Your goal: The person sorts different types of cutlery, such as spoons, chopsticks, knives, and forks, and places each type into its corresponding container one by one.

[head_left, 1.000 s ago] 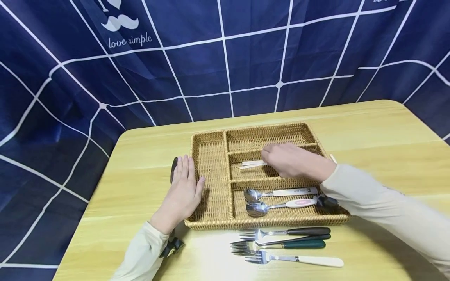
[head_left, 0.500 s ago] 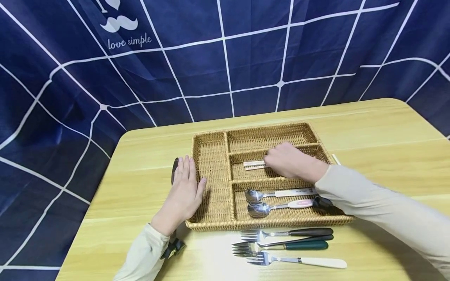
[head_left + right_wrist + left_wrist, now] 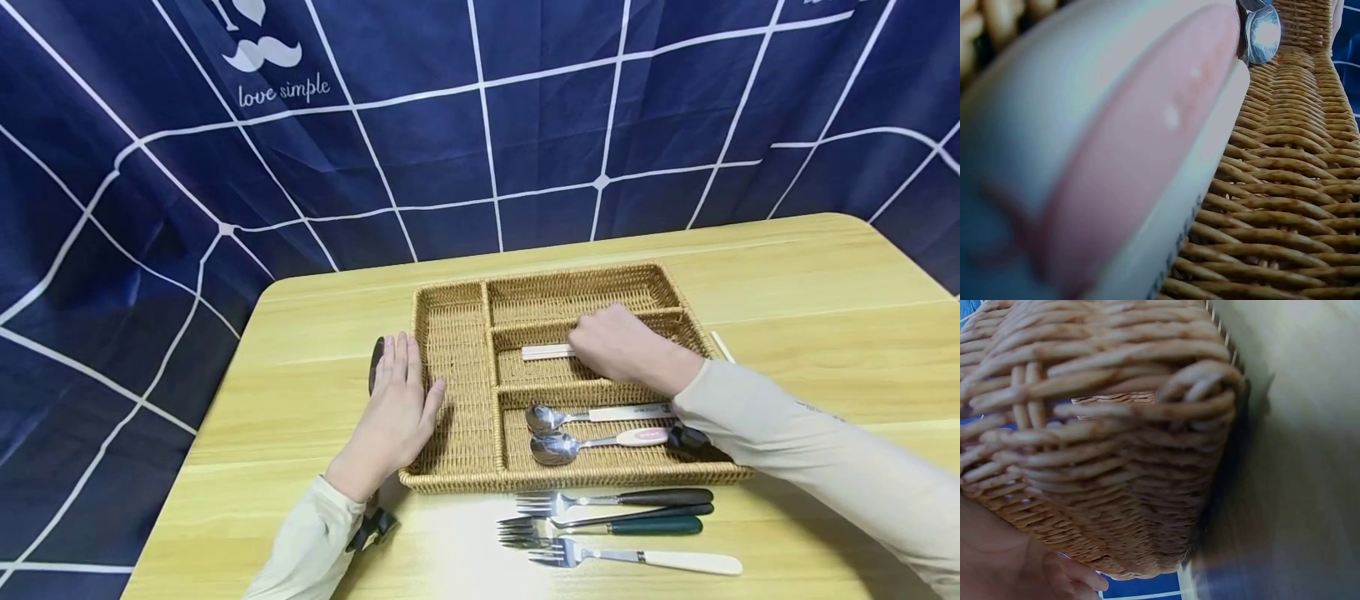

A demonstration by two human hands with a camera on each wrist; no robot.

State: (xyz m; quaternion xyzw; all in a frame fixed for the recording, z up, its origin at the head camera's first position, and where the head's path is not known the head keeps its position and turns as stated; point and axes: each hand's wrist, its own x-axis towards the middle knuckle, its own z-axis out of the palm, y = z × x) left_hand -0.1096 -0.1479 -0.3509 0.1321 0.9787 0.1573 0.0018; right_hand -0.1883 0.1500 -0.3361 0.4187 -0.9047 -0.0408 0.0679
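My left hand [image 3: 393, 417] lies with straight fingers along the left wall of a woven wicker cutlery tray [image 3: 457, 481]. In the left wrist view its fingers [image 3: 1079, 581] are beside the outer weave. My right hand [image 3: 618, 346] reaches into the middle compartment, fingers curled over a few pale chopsticks [image 3: 546, 352]; their left ends show and the rest is hidden by the hand. Below it, in the front compartment, lie a white-handled spoon [image 3: 630, 412] and a spoon with a white and pink handle [image 3: 641, 437]. That pink handle fills much of the right wrist view.
Several forks lie before the tray: a brown-handled one [image 3: 667, 497], a green-handled one [image 3: 656, 525] and a white-handled one [image 3: 690, 562] among them. A dark rounded object [image 3: 377, 364] is partly hidden by my left hand. A pale stick [image 3: 722, 346] shows beyond the tray's right wall.
The chopsticks' visible ends, spread earlier, now lie close together and parallel. My right hand shifted very slightly right; the left hand stays against the tray.
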